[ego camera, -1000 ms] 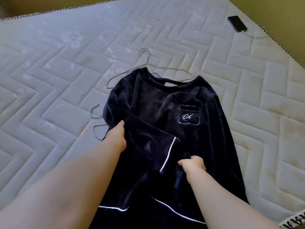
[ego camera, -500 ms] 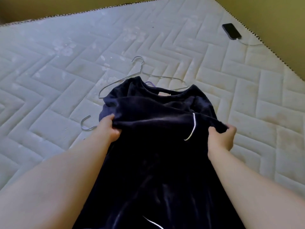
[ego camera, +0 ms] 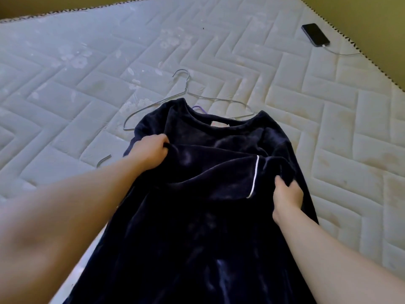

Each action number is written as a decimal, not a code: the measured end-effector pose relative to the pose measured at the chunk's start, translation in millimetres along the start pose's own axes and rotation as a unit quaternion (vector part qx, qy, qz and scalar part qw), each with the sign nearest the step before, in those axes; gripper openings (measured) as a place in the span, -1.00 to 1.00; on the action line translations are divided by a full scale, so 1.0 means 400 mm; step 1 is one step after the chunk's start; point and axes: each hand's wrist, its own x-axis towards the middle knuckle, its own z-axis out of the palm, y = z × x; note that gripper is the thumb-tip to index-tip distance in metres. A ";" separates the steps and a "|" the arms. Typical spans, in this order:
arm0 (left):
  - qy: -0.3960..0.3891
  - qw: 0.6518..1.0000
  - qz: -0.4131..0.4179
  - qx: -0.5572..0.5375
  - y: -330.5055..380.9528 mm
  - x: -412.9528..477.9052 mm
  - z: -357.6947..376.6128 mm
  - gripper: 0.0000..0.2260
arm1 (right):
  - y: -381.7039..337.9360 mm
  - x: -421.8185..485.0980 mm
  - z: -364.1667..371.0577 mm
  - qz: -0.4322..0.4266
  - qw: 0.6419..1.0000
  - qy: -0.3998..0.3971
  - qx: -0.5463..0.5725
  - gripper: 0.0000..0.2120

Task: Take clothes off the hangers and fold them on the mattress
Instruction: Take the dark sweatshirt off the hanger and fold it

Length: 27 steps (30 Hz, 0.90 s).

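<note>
A dark navy velvet top [ego camera: 197, 227] with thin white piping lies spread on the white quilted mattress [ego camera: 76, 84], collar away from me. One sleeve is folded across its chest. My left hand [ego camera: 151, 152] grips the fabric at the left shoulder side. My right hand [ego camera: 287, 194] grips the sleeve's cuff end at the right side. A wire hanger [ego camera: 186, 93] lies on the mattress just beyond the collar, partly under the top. Another hanger's hook [ego camera: 104, 160] pokes out at the left, mostly hidden by my arm.
A black phone [ego camera: 315, 34] with a cable plugged in lies at the mattress's far right corner. A yellow-green wall runs along the right edge. A bit of purple hanger [ego camera: 198, 108] shows under the collar.
The sleeve has been carried across the chest from left to right, covering the pocket. My right hand travelled to the right with the cuff; my left hand moved up toward the shoulder.
</note>
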 end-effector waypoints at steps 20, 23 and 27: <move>0.042 0.986 0.101 0.125 0.231 -0.081 0.154 -0.37 | -0.016 0.045 -0.072 -0.042 0.988 0.076 -0.131 -0.62; -0.037 0.972 0.229 0.029 0.360 -0.104 0.194 -0.45 | 0.007 0.032 -0.103 -0.056 0.970 0.017 -0.238 -0.64; -0.207 0.957 0.170 0.110 0.452 -0.095 0.235 -0.46 | 0.060 0.048 -0.177 0.015 0.959 -0.027 -0.282 -0.46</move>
